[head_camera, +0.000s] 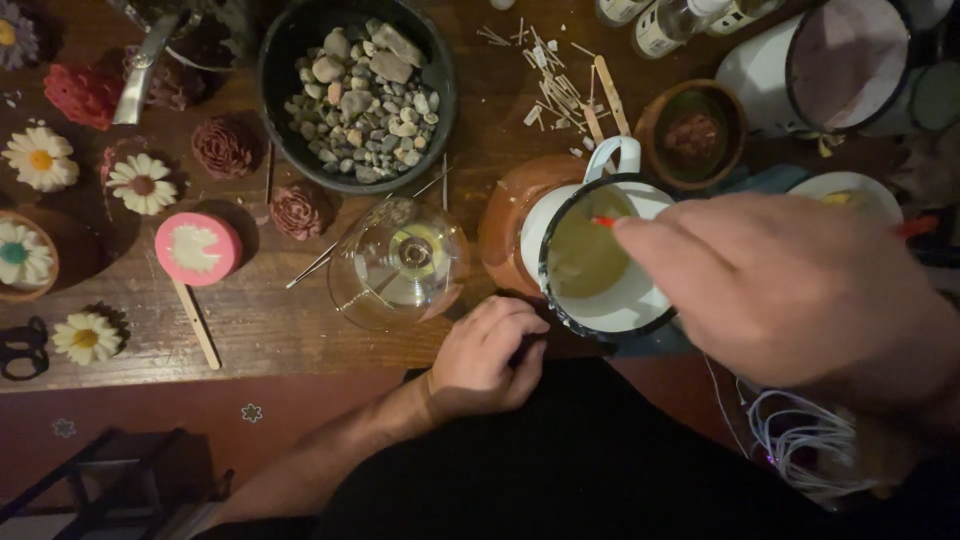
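1. Head view: table (280, 340), wood.
2. Right hand (790, 290) over white mug (600, 262), fingers pinched on a red stick (606, 221) dipping into it.
3. Left hand (487, 355) curled loosely at the table edge below the mug, holding nothing visible.
4. Glass (400, 262) lies left of the mug.

Wooden table (300, 335) with pebble bowl (275, 70), glass (398, 262), flower candles (40, 158).
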